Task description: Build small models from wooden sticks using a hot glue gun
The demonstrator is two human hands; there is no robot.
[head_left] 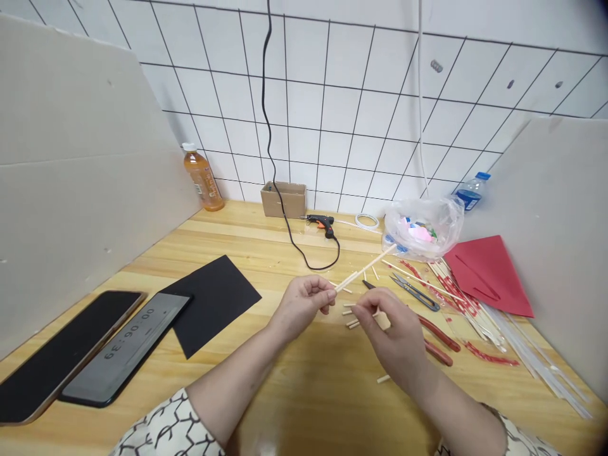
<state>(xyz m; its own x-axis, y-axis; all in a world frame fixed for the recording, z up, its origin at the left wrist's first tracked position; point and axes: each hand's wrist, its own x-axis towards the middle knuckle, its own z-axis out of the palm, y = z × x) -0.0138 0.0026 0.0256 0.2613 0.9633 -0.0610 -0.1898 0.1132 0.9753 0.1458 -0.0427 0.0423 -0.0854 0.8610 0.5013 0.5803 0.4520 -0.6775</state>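
My left hand [306,304] is closed around a long thin wooden stick [368,267], which slants up to the right. A shorter wooden piece lies along it near the fingertips. To its right my right hand [396,332] has thumb and index finger pinched together; whether something small is between them I cannot make out. Short cut stick pieces [353,323] lie on the table behind its fingertips. Red-handled pliers [439,334] lie partly hidden under that hand, and a pair of thread snips [417,292] rests just beyond.
A glue gun [323,223] with a black cord lies before a cardboard box [285,200]. At right are a plastic bag [422,228], red paper [494,275] and wooden sticks [470,307]. Black paper [213,304] and two phones, one showing a timer [128,348], lie left.
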